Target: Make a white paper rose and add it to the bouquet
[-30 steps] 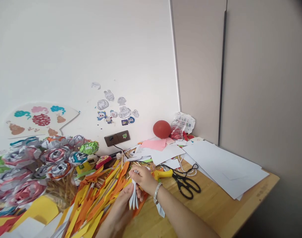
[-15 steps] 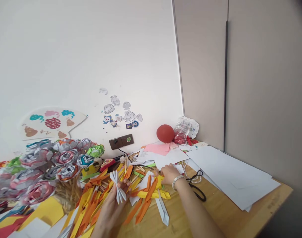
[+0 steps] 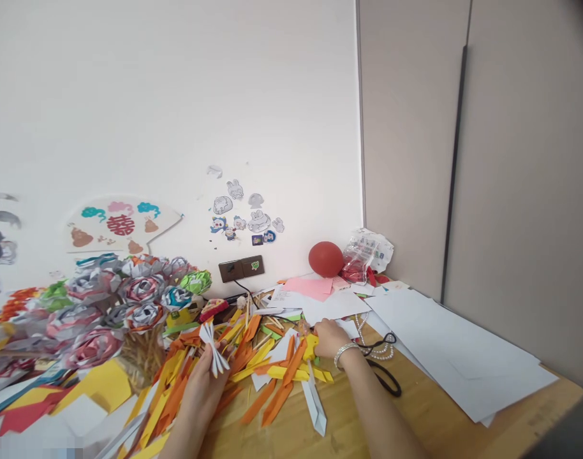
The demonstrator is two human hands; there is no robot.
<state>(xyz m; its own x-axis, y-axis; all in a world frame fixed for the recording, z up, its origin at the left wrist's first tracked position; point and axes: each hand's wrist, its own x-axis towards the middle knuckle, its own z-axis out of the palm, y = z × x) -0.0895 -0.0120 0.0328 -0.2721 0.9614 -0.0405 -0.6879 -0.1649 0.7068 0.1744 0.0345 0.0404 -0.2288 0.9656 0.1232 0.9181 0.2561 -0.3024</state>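
A white piece of paper folded into a pleated bow shape (image 3: pixel 215 352) is pinched upright in my left hand (image 3: pixel 206 376). To the right, my right hand (image 3: pixel 330 339) has its fingers curled down against a small yellow object (image 3: pixel 311 348), whose kind I cannot make out; the fingertips are partly hidden. Below that object lies a folded white paper strip (image 3: pixel 314 408). Orange folded strips (image 3: pixel 284 382) and yellow folded strips (image 3: pixel 296 373) are scattered between the two hands.
Paper roses (image 3: pixel 143 290) crowd the left side. A red balloon (image 3: pixel 326 259) and a plastic bag (image 3: pixel 368 248) sit at the back. White sheets (image 3: pixel 458 350) cover the right of the wooden table (image 3: pixel 554 395). A black cord (image 3: pixel 390 379) and beads (image 3: pixel 361 328) lie near my right wrist.
My left hand has moved left with the folded white paper. My right hand stays around the same spot, and more of the yellow object shows beside its fingers. The view has turned slightly left.
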